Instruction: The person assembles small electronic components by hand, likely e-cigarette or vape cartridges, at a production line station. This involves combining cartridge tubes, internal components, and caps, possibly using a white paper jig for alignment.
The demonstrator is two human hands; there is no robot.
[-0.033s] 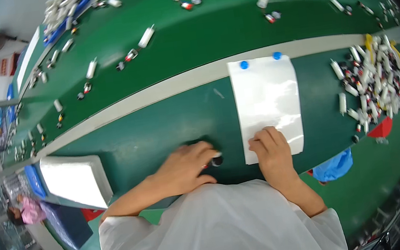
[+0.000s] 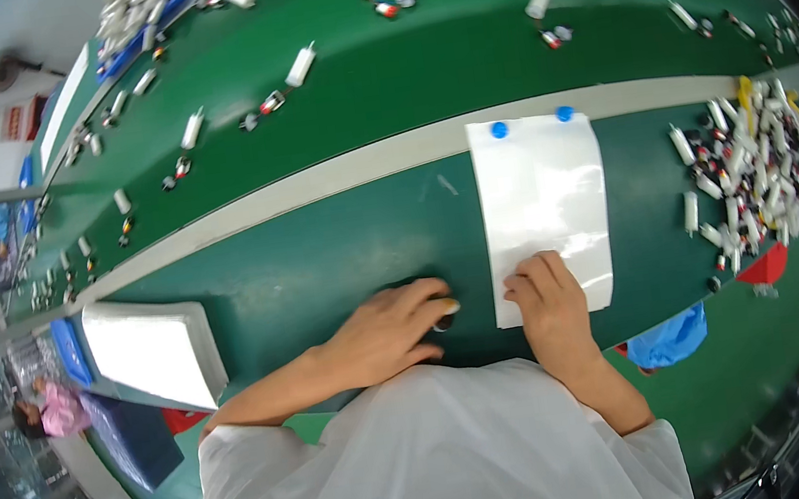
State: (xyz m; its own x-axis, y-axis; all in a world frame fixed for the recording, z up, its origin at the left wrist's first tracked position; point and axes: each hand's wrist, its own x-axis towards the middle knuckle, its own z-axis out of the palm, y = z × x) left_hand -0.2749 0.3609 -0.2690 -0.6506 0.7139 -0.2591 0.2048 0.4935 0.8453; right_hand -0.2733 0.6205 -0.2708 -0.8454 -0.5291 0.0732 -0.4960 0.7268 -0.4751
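Left hand (image 2: 385, 332) fingers (image 2: 426, 296) curled narrow round small dark part (image 2: 445, 319), lying on green surface (image 2: 320, 260) just left of white sheet (image 2: 544, 210). Right hand (image 2: 548, 306) flat, fingers together, pressing sheet's lower left corner. Two blue pins (image 2: 499, 129) at sheet top. Pile of white tubes (image 2: 747, 168) far right. White stack (image 2: 152, 348) left

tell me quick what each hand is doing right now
left hand: curled on a small dark part, grip unclear
right hand: open, resting on the clear plastic sheet
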